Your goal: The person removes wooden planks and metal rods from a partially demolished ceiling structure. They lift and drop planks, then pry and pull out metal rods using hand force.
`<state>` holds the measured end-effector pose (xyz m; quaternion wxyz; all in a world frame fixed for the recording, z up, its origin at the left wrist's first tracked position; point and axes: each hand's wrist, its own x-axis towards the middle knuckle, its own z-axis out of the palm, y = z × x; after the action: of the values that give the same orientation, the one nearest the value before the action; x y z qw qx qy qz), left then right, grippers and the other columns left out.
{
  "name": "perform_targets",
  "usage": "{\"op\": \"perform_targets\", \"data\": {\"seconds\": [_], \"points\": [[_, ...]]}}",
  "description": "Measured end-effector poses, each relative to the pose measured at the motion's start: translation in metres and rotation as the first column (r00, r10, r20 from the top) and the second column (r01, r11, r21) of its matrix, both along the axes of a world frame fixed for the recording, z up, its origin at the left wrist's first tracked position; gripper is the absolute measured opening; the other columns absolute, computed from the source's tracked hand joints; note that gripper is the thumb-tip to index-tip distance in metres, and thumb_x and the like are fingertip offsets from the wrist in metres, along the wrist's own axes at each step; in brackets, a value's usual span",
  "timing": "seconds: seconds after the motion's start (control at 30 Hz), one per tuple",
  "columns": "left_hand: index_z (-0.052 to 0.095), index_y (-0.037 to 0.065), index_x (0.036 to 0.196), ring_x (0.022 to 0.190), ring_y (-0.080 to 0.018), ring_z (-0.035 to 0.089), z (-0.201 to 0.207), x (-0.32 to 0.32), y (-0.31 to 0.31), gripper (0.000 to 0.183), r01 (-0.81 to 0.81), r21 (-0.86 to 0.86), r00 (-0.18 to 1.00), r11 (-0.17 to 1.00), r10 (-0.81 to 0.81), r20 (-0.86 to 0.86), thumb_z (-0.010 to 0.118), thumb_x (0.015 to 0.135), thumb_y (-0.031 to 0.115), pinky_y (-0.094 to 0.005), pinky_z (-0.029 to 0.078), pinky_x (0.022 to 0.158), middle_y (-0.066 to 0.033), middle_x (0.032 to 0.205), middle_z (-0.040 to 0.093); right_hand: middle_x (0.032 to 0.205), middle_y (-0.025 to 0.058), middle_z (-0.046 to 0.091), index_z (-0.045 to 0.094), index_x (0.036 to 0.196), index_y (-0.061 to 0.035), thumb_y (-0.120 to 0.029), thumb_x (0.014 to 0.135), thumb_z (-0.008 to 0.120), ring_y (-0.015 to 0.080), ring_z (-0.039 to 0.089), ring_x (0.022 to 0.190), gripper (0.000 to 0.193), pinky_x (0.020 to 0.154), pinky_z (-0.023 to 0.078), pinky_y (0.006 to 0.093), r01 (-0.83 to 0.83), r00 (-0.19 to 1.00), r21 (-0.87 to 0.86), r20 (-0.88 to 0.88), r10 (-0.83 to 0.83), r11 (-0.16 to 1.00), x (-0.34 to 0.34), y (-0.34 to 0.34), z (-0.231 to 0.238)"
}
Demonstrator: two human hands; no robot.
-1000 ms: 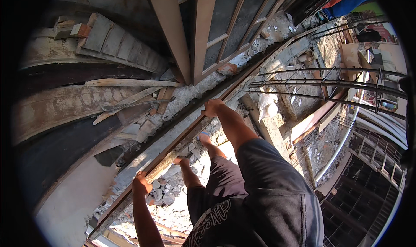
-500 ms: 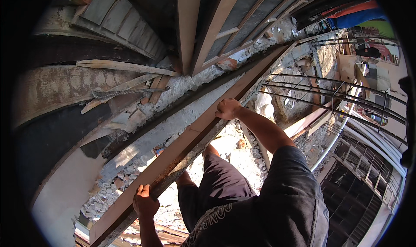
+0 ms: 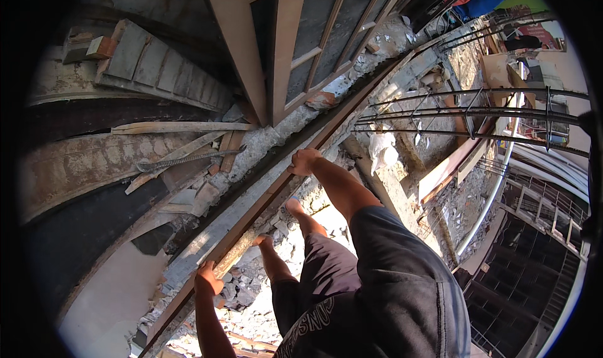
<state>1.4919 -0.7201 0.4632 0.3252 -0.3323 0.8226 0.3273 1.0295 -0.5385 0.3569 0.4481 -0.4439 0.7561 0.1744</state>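
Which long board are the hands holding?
The long brown board slanting across the middle: left hand and right hand grip it; neither touches the pale plank at left.

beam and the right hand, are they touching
Touching: the head view shows the right hand wrapped over the edge of the beam, no gap between them.
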Motion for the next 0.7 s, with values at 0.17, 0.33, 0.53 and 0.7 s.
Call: {"op": "perform_targets", "data": {"seconds": [0.17, 0.33, 0.53, 0.7], "points": [[0.060, 0.004, 0.110, 0.110, -0.0384, 0.060, 0.027, 0.005, 0.032, 0.044, -0.111, -0.006, 0.991, 0.994, 0.111, 0.079, 0.067, 0.066, 0.008, -0.0451, 0.050, 0.092, -0.0187, 0.113, 0.063, 0.117, 0.0157, 0.066, 0.068, 0.116, -0.0068, -0.054, 0.091, 0.041, 0.0315, 0.062, 0.112, 0.059, 0.098, 0.047, 0.0405, -0.063, 0.998, 0.001, 0.011, 0.063, 0.998, 0.005, 0.019, 0.015], [0.062, 0.004, 0.106, 0.104, -0.0389, 0.062, 0.060, 0.006, 0.024, 0.040, -0.015, -0.082, 0.998, 0.997, 0.010, -0.056, 0.065, 0.066, 0.007, -0.0465, 0.052, 0.087, -0.0209, 0.109, 0.064, 0.117, 0.0169, 0.066, 0.068, 0.115, -0.0050, -0.053, 0.090, 0.044, 0.0320, 0.062, 0.112, 0.059, 0.098, 0.048, 0.0402, -0.010, 1.000, -0.022, 0.013, 0.010, 1.000, 0.001, 0.012, 0.042], [0.066, 0.003, 0.089, 0.083, -0.0402, 0.067, 0.084, -0.009, 0.017, 0.028, -0.109, -0.029, 0.992, 0.994, 0.107, -0.074, 0.074, 0.063, 0.009, -0.0458, 0.053, 0.072, -0.0194, 0.084, 0.068, 0.113, 0.0174, 0.068, 0.068, 0.112, -0.0033, -0.053, 0.088, 0.046, 0.0334, 0.063, 0.110, 0.059, 0.096, 0.049, 0.0417, 0.074, 0.994, -0.067, 0.079, -0.069, 0.995, -0.013, 0.011, 0.065], [0.068, 0.002, 0.088, 0.081, -0.0424, 0.066, 0.109, -0.034, 0.015, 0.029, -0.073, 0.027, 0.992, 0.997, 0.076, -0.104, 0.069, 0.060, 0.008, -0.0467, 0.052, 0.072, -0.0223, 0.083, 0.068, 0.117, 0.0168, 0.067, 0.066, 0.117, -0.0037, -0.052, 0.086, 0.049, 0.0347, 0.063, 0.111, 0.060, 0.096, 0.049, 0.0441, 0.049, 0.989, -0.098, 0.141, -0.035, 0.994, -0.025, 0.009, 0.066]]}}
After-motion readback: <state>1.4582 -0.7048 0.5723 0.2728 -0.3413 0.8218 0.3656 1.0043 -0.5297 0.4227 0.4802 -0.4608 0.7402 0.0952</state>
